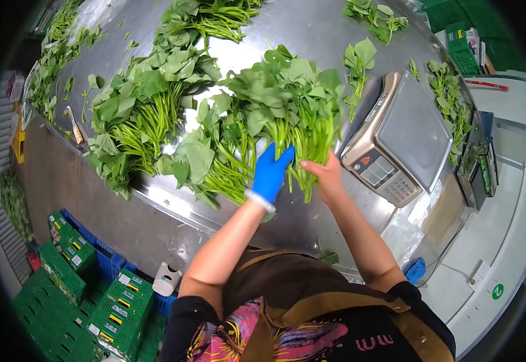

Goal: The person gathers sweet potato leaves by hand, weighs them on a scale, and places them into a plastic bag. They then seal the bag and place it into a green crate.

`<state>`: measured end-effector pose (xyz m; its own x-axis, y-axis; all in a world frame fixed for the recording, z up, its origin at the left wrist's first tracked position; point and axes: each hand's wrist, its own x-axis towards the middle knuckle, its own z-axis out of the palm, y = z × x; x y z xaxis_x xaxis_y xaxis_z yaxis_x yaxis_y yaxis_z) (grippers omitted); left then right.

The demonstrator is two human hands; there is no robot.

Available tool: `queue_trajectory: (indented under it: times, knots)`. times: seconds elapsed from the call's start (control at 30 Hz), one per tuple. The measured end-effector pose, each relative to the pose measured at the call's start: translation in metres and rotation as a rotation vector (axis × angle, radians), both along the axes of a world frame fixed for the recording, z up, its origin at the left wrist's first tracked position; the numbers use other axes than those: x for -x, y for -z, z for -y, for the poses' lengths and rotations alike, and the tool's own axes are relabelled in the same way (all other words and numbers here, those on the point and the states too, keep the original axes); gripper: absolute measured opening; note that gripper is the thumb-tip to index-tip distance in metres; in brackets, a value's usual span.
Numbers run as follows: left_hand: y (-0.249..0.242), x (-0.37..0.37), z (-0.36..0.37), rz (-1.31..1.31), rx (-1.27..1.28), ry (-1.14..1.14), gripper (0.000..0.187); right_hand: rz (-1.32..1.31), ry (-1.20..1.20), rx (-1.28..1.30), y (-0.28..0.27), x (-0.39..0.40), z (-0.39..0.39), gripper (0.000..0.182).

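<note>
My left hand (269,174), in a blue glove, closes round the stems of a bunch of leafy greens (287,90). Bare, my right hand (325,175) wraps the right side of the same bunch, thumb across the stems. The leaves point away from me and look slightly blurred, while the cut stem ends hang toward me. Just left of the gloved hand lies a looser pile of greens (227,172). To the right of my bare hand stands a weighing scale (411,133) with a bare grey platform.
Larger heaps of greens (145,114) lie on the metal table (311,226). A knife (75,125) rests near its left edge. Loose sprigs (358,66) lie beyond the scale. Green crates (121,314) and a white tape dispenser-like item (166,279) stand at lower left.
</note>
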<state>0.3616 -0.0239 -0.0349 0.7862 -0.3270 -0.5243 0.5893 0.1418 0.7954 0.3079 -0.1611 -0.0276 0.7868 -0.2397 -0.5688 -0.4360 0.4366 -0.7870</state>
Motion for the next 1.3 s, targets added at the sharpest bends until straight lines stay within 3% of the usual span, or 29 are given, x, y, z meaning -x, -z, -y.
queue_trajectory:
  times: [0.07,0.13,0.23,0.43,0.53,0.67,0.83,0.9,1.0,1.03,1.13,1.17,1.27,1.3]
  knots:
    - [-0.032,-0.005,-0.012,-0.253,0.201,-0.056,0.038,0.001,0.107,-0.135,-0.022,0.002,0.015,0.041]
    - [-0.004,-0.004,-0.031,-0.450,0.592,-0.097,0.042,-0.047,0.126,-0.299,-0.005,0.003,0.029,0.031]
    - [0.021,-0.006,-0.037,-0.480,0.670,-0.121,0.043,-0.222,0.166,-0.574,0.026,-0.002,0.048,0.028]
    - [0.013,-0.009,-0.041,-0.545,0.746,-0.109,0.049,-0.150,0.250,-0.801,0.034,0.009,0.054,0.028]
    - [0.008,-0.011,-0.038,-0.572,0.777,-0.130,0.048,-0.106,0.323,-0.827,0.024,0.005,0.051,0.027]
    - [0.005,-0.013,-0.037,-0.621,0.753,-0.172,0.047,-0.044,0.251,-0.876,0.036,0.010,0.055,0.026]
    - [0.023,-0.007,-0.040,-0.474,0.756,-0.079,0.045,0.010,0.242,-0.919,0.029,0.010,0.054,0.026]
    - [0.018,-0.008,-0.036,-0.377,0.815,-0.100,0.035,0.036,0.209,-0.891,0.019,0.010,0.050,0.027]
    - [0.003,0.000,-0.010,-0.435,0.436,-0.237,0.029,0.051,0.090,-0.829,0.006,0.009,0.048,0.029]
    - [-0.003,-0.003,0.000,-0.438,0.470,-0.205,0.027,0.048,0.039,-0.806,0.002,0.006,0.046,0.029]
    - [0.024,-0.001,0.009,-0.518,0.546,-0.018,0.027,-0.145,-0.188,-0.269,-0.017,-0.010,0.029,0.031]
    - [0.023,-0.001,0.020,-0.425,0.296,-0.046,0.029,-0.135,-0.374,0.107,0.011,-0.002,0.035,0.030]
    - [0.023,-0.003,0.017,-0.522,0.563,-0.072,0.032,-0.098,0.047,-0.079,0.006,-0.005,0.040,0.028]
    - [0.008,-0.006,0.016,-0.517,0.481,-0.115,0.034,-0.008,0.183,-0.090,-0.006,-0.012,0.039,0.029]
